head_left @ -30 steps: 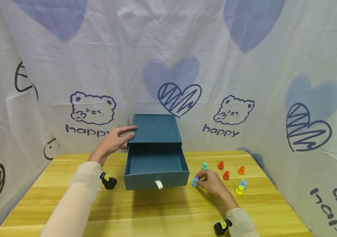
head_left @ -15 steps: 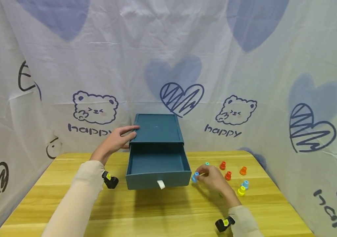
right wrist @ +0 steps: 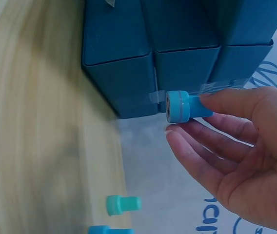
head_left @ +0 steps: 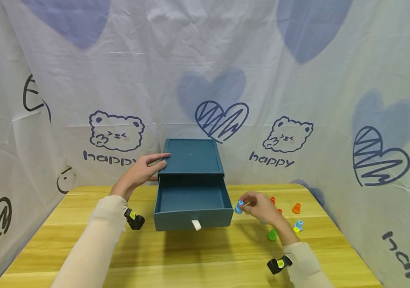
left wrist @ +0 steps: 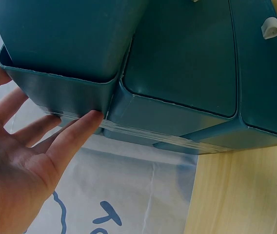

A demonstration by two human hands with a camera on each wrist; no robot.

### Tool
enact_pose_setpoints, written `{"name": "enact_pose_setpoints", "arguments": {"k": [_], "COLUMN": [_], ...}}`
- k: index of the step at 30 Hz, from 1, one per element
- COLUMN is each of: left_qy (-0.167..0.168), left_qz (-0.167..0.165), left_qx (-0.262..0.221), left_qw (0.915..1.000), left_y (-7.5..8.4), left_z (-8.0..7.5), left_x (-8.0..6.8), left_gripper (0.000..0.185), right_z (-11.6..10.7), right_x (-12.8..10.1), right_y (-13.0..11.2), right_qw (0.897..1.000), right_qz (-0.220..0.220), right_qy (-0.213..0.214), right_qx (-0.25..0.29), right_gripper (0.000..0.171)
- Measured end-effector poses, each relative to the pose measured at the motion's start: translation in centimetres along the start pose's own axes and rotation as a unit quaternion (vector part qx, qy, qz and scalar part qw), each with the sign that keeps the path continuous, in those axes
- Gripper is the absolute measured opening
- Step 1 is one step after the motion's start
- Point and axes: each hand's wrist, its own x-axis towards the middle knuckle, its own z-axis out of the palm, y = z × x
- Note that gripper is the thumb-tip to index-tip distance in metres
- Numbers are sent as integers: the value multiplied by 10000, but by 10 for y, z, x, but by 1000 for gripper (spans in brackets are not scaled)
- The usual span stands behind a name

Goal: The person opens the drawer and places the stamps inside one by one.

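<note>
open drawer (head_left: 189,199), scattered pegs (head_left: 296,208), table (head_left: 205,256)

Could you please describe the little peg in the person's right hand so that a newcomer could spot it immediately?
Find the teal drawer box on the wooden table; its drawer is pulled open. By the drawer's right front corner, the right hand pinches a light blue peg, the only one lifted off the table.
</note>
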Motion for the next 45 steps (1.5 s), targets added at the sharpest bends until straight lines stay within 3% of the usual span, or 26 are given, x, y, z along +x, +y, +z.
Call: {"name": "enact_pose_setpoints", "arguments": {"k": [11,19,38,45], "left_qy": [8,-25,37,10], "left_qz": [-49,-51,-90,-73], "left_qx": [-39,-74,36,144], "left_qw": [10000,10000,9999,9999], "left_y": [0,0,-3,-1], "left_z": [0,1,0,-1], "left_x": [1,1,1,1], "left_gripper": [54,55,55,56], "right_z": [-33,-56,-90,-95], "right_x": [3,3,23,31], "right_y": [-15,-29,-79,-100], "right_qw": [9957,9908,9792,9793], "right_qz": [-438,-432,-967,-930], "right_qy": [-665,-1234,-1773,-1779], "right_qx": [476,342,176,-254], "right_gripper": [22,21,18,18]}}
